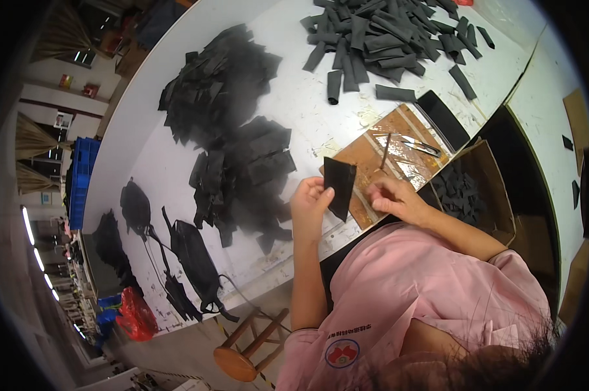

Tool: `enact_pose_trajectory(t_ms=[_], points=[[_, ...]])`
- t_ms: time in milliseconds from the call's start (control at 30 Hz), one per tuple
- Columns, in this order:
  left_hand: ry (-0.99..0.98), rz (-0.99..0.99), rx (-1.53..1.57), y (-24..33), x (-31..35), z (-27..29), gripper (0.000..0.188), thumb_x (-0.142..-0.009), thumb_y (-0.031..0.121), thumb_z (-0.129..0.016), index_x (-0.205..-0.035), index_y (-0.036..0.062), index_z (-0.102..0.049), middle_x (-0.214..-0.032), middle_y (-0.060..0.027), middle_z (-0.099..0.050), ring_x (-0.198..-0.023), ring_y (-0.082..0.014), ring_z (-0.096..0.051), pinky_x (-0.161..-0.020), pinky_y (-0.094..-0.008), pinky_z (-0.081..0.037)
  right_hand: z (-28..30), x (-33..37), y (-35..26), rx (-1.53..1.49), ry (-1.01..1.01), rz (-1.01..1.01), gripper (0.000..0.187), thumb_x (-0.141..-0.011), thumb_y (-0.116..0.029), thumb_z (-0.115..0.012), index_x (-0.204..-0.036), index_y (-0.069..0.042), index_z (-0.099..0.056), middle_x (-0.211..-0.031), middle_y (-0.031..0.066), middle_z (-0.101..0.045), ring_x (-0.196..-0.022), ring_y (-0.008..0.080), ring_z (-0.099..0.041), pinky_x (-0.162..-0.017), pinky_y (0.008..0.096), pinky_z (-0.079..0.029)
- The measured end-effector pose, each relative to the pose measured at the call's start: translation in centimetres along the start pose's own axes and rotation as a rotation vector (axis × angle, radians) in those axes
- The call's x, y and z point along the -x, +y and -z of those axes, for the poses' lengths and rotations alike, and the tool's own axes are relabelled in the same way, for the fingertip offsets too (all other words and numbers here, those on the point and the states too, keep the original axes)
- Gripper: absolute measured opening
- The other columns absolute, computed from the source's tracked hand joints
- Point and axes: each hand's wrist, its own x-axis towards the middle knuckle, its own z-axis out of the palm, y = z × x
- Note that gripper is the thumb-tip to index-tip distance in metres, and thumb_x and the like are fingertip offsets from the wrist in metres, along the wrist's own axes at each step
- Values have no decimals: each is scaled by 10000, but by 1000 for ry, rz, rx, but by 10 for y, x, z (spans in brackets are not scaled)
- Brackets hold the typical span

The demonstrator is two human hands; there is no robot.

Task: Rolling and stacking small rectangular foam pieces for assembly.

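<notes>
My left hand [312, 201] grips a flat black fabric piece [337, 186] between thumb and fingers, holding it upright over the near edge of a brown board [359, 156]. Just to its right, my right hand [397, 199] is closed with bent fingers, apart from the piece; what they hold, if anything, is hidden. A thin dark stick [386, 151] lies just beyond those fingers, and I cannot tell whether they touch it. Farther right on the board is a pair of metal snips [422, 146]. A dark flat rectangular object [443, 121] sits along the board's far right edge.
Black fabric pieces form a large heap [226, 85] and a nearer pile [245, 169] on the white table [294, 124]. Rolled black tubes [389, 39] cover the far side. Black strapped pouches [193, 260] lie left. A cardboard box [496, 195] of dark scraps and a wooden stool [236, 363] stand nearby.
</notes>
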Motion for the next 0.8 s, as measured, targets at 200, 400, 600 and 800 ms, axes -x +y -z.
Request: enact_pose_trajectory(t_ms=[200, 400, 600, 800], points=[[-133, 52, 108, 0, 18, -42, 271, -750, -46, -554, -1000, -29, -451, -876, -87, -559, -791, -115, -535, -711, -221, -436, -6, -7, -24, -444, 52, -5, 265, -756, -166, -623, -931, 16, -542, -689, 32, -522, -625, 100, -502, -577, 234, -414], [166, -110, -119, 1, 22, -69, 242, -763, -17, -562, -984, -30, -464, -851, -74, -533, -753, -104, -514, -682, -206, -423, 12, -5, -32, 100, 319, 78, 144, -710, -89, -631, -713, 41, -570, -651, 111, -548, -580, 222, -536, -536, 303, -407], [146, -24, -127, 22, 34, -87, 159, -781, 23, -562, -915, -31, -497, -783, -50, -527, -682, -70, -482, -607, -184, -395, 15, -3, -23, 433, 433, 291, 146, -634, -69, -672, -646, 6, -548, -634, 108, -521, -582, 262, -514, -536, 325, -415], [102, 155, -10, 24, 33, -89, 170, -817, 168, -543, -821, -1, -521, -681, -19, -534, -607, -60, -480, -563, -173, -380, 18, -5, -17, 585, 428, 457, 172, -551, -17, -678, -645, -10, -535, -649, 89, -513, -627, 245, -517, -549, 320, -427]])
